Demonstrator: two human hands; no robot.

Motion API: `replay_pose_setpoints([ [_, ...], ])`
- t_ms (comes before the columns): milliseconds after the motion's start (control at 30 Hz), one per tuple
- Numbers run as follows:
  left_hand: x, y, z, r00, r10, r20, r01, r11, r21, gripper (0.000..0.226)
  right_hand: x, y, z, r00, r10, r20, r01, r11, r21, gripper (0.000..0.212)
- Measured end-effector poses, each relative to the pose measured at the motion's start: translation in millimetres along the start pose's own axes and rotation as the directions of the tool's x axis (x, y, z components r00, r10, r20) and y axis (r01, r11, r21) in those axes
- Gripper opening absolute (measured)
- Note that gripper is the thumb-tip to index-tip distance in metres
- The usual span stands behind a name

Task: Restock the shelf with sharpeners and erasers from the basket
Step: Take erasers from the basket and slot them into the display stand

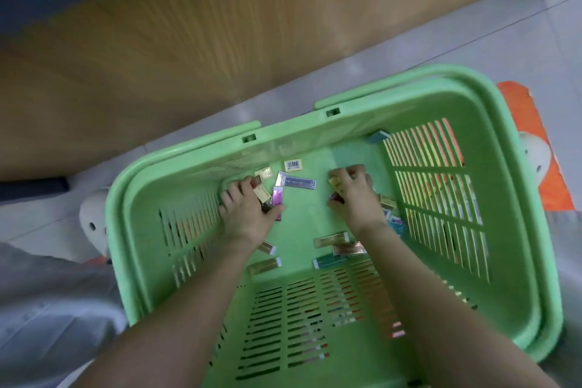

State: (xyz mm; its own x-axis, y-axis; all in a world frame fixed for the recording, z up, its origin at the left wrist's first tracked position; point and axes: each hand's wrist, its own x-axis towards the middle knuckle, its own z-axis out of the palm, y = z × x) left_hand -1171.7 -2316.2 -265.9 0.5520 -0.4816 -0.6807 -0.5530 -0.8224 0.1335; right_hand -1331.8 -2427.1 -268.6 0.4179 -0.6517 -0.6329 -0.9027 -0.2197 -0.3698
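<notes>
my left grip [244, 211] is closed round a bunch of small packs [277, 197], gold and purple, low in the green basket [135, 230] on the floor [472, 41]. my right grip [352, 195] pinches a gold pack [335, 183] there too. loose packs [330, 241] lie on the basket bottom.

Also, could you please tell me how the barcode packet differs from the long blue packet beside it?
The barcode packet is cream; the long blue packet is dark. The barcode packet is short and nearly square; the long blue packet is narrow and stretched. Both lie flat on the floor of the green basket, near its far wall.
</notes>
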Motion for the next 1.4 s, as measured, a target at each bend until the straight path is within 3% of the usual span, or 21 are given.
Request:
replay_pose_setpoints([
  [100, -4.6, 9.1, 10.6, 0.999, -0.038, -0.016, 0.037, 0.998, -0.057, 0.093, -1.8, -5.6, 9.7, 1.0, 0.005, -0.019, -0.003, 0.992, 0.126, 0.051],
  [200, -4.6, 21.6, 20.0, 0.99, -0.129, -0.059, 0.1, 0.93, -0.355, 0.086, -6.9, -21.7, 25.4, 1.0, -0.024, -0.004, 0.025, 0.961, 0.276, 0.049],
  [367, 6.0, 31.4, 28.4, 0.972, -0.234, 0.025, 0.189, 0.717, -0.671, 0.036, -14.2, -39.9, 40.3, 0.999, -0.053, -0.002, 0.048, 0.899, 0.435, 0.058],
  [700, -3.0, 30.1, 12.5, 0.973, -0.061, 0.224, 0.222, 0.534, -0.816, 0.024, -13.3, -46.5, 34.7, 0.976, 0.001, 0.216, -0.152, 0.716, 0.681, 0.057],
  [867, -18.7, 34.3, -11.6, 0.948, -0.002, 0.32, 0.286, 0.45, -0.846, 0.028, -19.3, -49.1, 15.2, 0.972, -0.033, 0.232, -0.155, 0.653, 0.742, 0.056],
  [1000, -29.7, 39.1, -31.1, 0.934, -0.005, 0.358, 0.333, 0.382, -0.862, 0.036, -25.9, -57.2, -8.1, 0.985, -0.103, 0.141, -0.033, 0.684, 0.729, 0.054],
  [1233, -57.8, 48.4, -74.2, 0.87, 0.113, 0.48, 0.479, 0.039, -0.877, 0.046, -41.7, -81.7, -51.1, 0.955, -0.292, -0.047, 0.277, 0.828, 0.488, 0.048],
  [1300, -69.6, 48.2, -85.2, 0.871, 0.15, 0.468, 0.475, -0.008, -0.88, 0.044, -50.9, -87.6, -62.6, 0.925, -0.377, -0.04, 0.362, 0.848, 0.388, 0.05],
  [1400, -84.9, 46.4, -99.5, 0.877, 0.186, 0.443, 0.451, 0.0, -0.893, 0.042, -65.2, -94.6, -79.5, 0.884, -0.466, -0.037, 0.452, 0.833, 0.318, 0.055],
])
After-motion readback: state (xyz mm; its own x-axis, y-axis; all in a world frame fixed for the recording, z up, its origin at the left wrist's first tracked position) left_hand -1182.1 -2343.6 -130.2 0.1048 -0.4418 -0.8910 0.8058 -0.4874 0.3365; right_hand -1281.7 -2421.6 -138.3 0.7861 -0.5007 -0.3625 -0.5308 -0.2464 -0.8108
